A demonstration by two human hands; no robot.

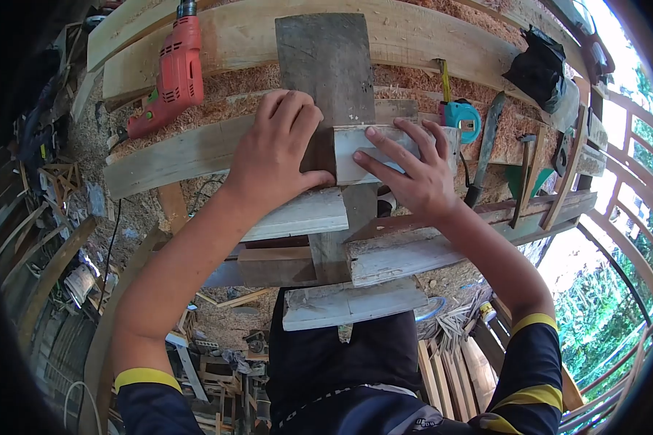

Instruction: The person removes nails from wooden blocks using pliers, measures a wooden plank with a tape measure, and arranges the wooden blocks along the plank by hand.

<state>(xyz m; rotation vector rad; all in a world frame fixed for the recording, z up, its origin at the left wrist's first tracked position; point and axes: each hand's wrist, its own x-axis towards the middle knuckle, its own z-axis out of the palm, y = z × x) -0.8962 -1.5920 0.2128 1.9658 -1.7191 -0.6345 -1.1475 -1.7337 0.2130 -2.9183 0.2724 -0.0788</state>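
My left hand [274,148] is bent over the left edge of a dark grey board [325,51], which lies lengthwise away from me. Its fingertips are partly hidden, and the thumb reaches toward the near corner of a whitish wood block [352,163]. On top of that block rests my right hand [417,170], fingers spread. Below the left hand is a pale painted plank piece [305,215]. Another whitish plank [406,257] slants under my right forearm, and a shorter whitish piece [355,303] lies closest to my body.
A red power drill [181,69] lies at the upper left. To the right are a teal tape measure [463,119] with some blade out, a long-bladed tool [486,148], a hammer [526,170] and a black plastic bag [537,61]. Shavings cover gaps between long timbers [232,40].
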